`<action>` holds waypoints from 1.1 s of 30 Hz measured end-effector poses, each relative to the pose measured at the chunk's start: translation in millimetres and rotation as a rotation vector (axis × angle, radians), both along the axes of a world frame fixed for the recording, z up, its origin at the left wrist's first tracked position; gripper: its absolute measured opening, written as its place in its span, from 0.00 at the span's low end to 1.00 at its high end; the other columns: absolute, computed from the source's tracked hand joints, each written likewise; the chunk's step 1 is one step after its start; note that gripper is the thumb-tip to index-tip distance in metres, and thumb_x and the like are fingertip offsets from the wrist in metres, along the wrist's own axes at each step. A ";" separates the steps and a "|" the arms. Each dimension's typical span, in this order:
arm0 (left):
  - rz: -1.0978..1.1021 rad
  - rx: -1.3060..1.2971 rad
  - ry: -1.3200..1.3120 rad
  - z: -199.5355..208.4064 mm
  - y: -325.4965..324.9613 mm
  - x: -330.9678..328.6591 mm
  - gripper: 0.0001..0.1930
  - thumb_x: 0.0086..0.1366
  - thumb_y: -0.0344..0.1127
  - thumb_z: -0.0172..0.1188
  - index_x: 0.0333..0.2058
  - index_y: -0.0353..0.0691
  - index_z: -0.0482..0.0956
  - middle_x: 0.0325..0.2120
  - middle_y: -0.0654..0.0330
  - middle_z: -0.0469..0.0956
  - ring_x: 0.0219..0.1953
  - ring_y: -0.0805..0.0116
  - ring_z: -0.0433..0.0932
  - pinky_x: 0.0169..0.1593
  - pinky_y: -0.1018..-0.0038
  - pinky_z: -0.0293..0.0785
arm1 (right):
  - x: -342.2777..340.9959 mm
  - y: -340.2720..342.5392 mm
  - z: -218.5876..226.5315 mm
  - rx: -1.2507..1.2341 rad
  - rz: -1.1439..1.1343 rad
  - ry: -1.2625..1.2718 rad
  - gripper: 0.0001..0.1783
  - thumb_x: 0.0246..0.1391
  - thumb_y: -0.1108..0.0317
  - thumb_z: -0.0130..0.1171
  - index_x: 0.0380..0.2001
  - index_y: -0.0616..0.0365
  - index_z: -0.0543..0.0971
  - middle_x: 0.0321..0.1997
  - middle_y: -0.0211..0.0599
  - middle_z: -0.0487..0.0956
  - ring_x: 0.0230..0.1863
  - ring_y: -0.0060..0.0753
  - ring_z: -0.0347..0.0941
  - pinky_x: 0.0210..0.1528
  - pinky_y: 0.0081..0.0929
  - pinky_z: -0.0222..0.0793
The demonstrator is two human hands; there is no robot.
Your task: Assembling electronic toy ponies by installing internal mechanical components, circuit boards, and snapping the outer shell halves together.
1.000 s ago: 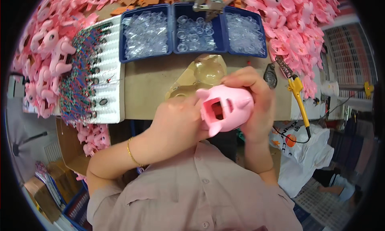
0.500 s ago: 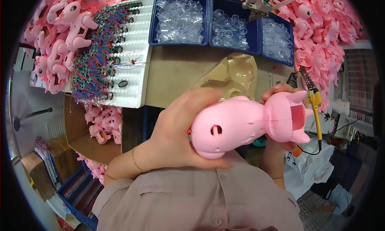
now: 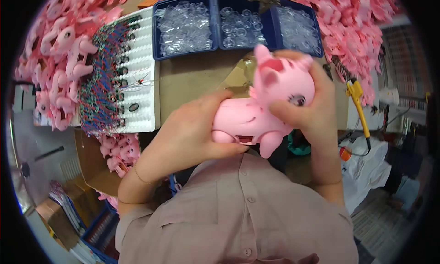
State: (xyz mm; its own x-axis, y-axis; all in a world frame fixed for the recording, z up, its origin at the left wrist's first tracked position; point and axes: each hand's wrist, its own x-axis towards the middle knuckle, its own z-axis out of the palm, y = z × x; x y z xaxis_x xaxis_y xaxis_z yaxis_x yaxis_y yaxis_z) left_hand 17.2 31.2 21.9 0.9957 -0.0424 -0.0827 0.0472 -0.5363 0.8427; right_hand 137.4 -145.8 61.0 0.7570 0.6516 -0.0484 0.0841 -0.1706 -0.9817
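Observation:
A pink plastic toy pony is held in front of my chest, lying on its side with its head to the right. My left hand wraps round its rear end, thumb underneath near an opening in the belly. On the head, my right hand is closed, with the thumb against the neck below the painted eye. The top of the head has a reddish opening between the ears. Behind the toy, a clear yellowish plastic tray lies partly hidden on the table.
Blue bins of clear plastic parts stand at the back. A white ribbed foam tray carries wired parts on the left. Pink toy parts heap up on both sides. A yellow soldering iron rests at right, a cardboard box lower left.
The pony has been turned in my hands, so its side, legs and eye now show instead of its back. My right hand has come round onto the head. The view has shifted slightly.

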 end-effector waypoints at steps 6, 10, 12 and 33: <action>0.107 -0.353 -0.033 -3.3 -12.0 -1.5 0.45 0.34 0.43 0.81 0.52 0.35 0.69 0.47 0.52 0.75 0.51 0.62 0.74 0.55 0.66 0.69 | 10.1 -9.1 12.0 0.148 0.147 0.118 0.41 0.46 0.51 0.62 0.57 0.68 0.65 0.54 0.43 0.72 0.54 0.31 0.70 0.56 0.30 0.64; 0.248 -1.115 0.188 -23.8 -26.0 -6.9 0.52 0.42 0.32 0.76 0.63 0.36 0.51 0.57 0.56 0.65 0.57 0.63 0.68 0.59 0.67 0.65 | 7.8 -29.0 -48.3 0.282 0.400 0.384 0.46 0.56 0.34 0.44 0.61 0.67 0.60 0.60 0.42 0.68 0.57 0.35 0.68 0.57 0.32 0.64; 0.291 -0.944 0.077 -37.2 -41.7 -10.2 0.48 0.51 0.38 0.70 0.65 0.34 0.49 0.60 0.54 0.60 0.62 0.64 0.60 0.64 0.68 0.56 | -13.0 -43.3 -72.6 0.280 0.280 0.780 0.42 0.61 0.36 0.36 0.59 0.66 0.62 0.47 0.43 0.74 0.40 0.33 0.74 0.35 0.29 0.72; -0.084 -1.260 0.935 -23.5 -44.0 -28.8 0.44 0.57 0.36 0.66 0.64 0.35 0.47 0.59 0.55 0.59 0.61 0.65 0.59 0.63 0.68 0.59 | -47.1 -84.4 -58.4 0.026 0.482 0.995 0.35 0.56 0.65 0.58 0.62 0.67 0.57 0.60 0.41 0.65 0.61 0.30 0.61 0.61 0.29 0.59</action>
